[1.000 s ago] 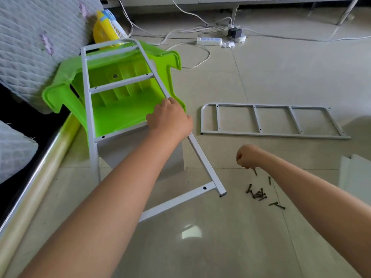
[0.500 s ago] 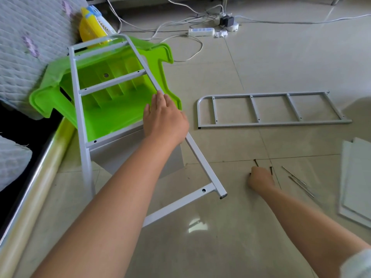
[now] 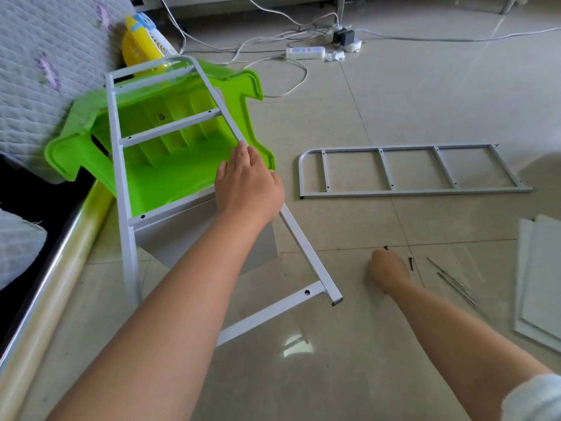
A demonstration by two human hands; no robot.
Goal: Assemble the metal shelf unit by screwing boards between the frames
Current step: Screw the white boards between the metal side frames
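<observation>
Metal frame [image 3: 170, 129] is tilted up against the green stool [image 3: 170, 165], a grey board [image 3: 194, 235] tucked under its lower rung; second frame [image 3: 406, 170] lies flat on the floor, well apart. Left hand [image 3: 247, 186] rests on the right rail, fingers fairly straight, steadying it. Right hand [image 3: 387, 270] is down at the screws [image 3: 410, 263] on the tile, fingers curled under; can't tell whether it has one. Looks like the screw-fetch step. Next: bring a screw to a rung hole with the frame held steady. Spare boards [image 3: 540, 278] wait at the right.
</observation>
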